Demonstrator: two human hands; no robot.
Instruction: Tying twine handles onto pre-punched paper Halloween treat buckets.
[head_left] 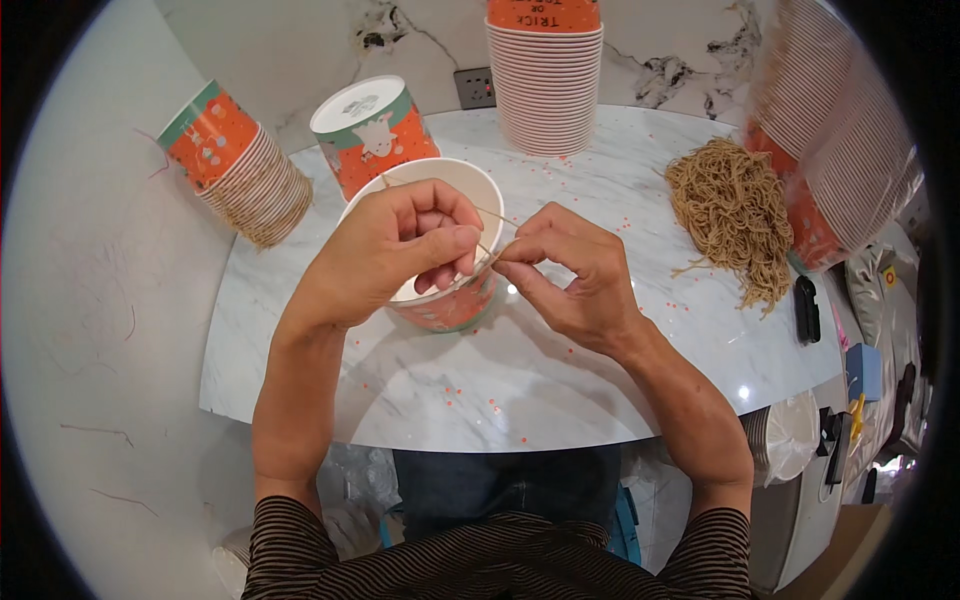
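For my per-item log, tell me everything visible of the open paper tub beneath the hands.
The open paper tub looks like coated paperboard: round, white inside and at the rim, orange printed outside, with a green band at its base. It stands mouth up on the marble-patterned table. Thin tan cord shows at its rim. The left hand covers part of the mouth; the right hand is at its right side. Whether either touches it is unclear.
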